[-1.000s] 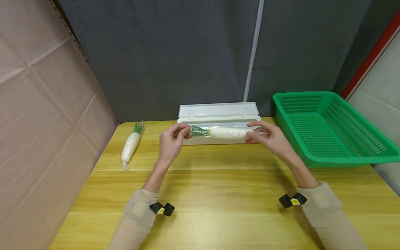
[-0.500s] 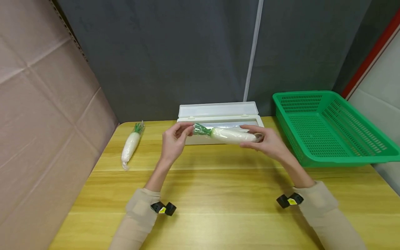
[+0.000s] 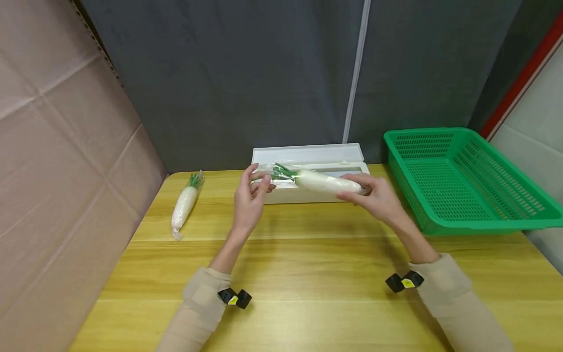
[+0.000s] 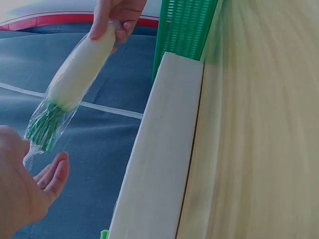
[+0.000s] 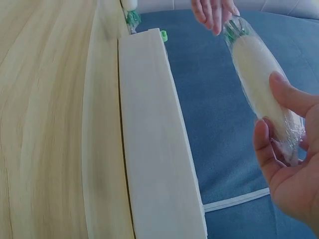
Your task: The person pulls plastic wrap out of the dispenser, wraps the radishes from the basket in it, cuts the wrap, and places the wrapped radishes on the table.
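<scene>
A white radish (image 3: 325, 182) wrapped in clear plastic film is held up in front of the white box, its green stems pointing left. My right hand (image 3: 376, 195) grips its root end between thumb and fingers, as the right wrist view (image 5: 294, 144) also shows. My left hand (image 3: 250, 198) is at the stem end, fingers parted and loosely bent beside the loose film; in the left wrist view the green stems (image 4: 46, 127) lie right by the thumb. Another wrapped radish (image 3: 184, 206) lies on the table at the left.
A long white box (image 3: 303, 196) with its lid (image 3: 308, 154) raised stands at the table's back edge. To the right is a green perforated basket (image 3: 488, 225). A dark curtain (image 3: 246, 88) hangs behind the wooden table (image 3: 316, 274).
The radish has tilted, its stem end rising. My left hand has loosened its pinch on the film and its fingers have spread; my right hand has shifted slightly left.
</scene>
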Demonstrator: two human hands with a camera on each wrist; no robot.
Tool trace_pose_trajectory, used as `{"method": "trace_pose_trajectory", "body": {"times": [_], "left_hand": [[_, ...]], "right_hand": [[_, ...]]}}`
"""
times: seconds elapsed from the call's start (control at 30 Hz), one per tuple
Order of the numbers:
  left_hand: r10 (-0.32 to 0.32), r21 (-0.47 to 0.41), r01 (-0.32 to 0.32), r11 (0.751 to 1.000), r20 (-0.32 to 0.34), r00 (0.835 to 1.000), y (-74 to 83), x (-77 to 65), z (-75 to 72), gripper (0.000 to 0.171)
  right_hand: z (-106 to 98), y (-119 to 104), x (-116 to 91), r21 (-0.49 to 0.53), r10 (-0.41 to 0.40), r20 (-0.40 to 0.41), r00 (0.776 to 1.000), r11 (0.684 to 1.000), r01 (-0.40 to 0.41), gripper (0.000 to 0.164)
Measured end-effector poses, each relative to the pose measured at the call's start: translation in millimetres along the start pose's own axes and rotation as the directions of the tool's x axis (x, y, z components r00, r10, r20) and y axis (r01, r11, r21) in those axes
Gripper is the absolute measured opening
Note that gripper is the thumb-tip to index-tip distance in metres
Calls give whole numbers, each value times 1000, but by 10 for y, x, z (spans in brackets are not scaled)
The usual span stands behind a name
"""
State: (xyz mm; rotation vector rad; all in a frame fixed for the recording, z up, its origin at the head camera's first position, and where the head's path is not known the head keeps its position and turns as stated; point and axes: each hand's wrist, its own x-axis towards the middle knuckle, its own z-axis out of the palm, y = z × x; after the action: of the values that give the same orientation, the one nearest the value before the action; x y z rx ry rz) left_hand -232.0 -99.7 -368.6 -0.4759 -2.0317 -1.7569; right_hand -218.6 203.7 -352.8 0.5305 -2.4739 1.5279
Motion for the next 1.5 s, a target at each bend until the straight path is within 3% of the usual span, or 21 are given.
{"method": "trace_pose_trajectory", "body": {"times": [0.1,0.23,0.33,0.43,0.53,0.73,0.93,1.07,1.33,1.5], "left_hand": [[-72,-13,72,997,32,997,-29,-36,62,46],[-151,-35,157,987,126,980,-54,-87,162,45],[-179,-51,192,980,191,965,-34,-119,240,47],[-178,-96,203,975,215,960,11,-132,317,46],[-173,-147,207,967,214,961,49,-131,387,43],[-202,-144,234,962,207,957,80,-126,495,48],[-233,-232,276,933,197,952,72,-97,581,52],[-232,-237,264,935,156,960,81,-77,606,57],[-224,-223,227,948,37,974,106,-27,590,60],[-227,-220,222,950,5,974,105,-9,555,60]], "right_hand": [[41,-6,9,15,-1,-35,999,1000,1,36],[122,-9,23,43,-15,-84,996,999,18,36],[194,-11,32,60,-24,-107,994,998,31,36],[270,-3,42,74,-37,-115,993,996,46,34],[344,10,55,82,-59,-129,990,994,70,32],[476,5,71,70,-76,-172,982,994,89,33],[592,-19,63,73,-62,-149,987,995,74,40],[649,-15,66,41,-82,-132,988,995,88,47],[678,-40,82,19,-97,7,995,995,97,51],[674,-56,102,45,-93,54,994,995,91,49]]}}
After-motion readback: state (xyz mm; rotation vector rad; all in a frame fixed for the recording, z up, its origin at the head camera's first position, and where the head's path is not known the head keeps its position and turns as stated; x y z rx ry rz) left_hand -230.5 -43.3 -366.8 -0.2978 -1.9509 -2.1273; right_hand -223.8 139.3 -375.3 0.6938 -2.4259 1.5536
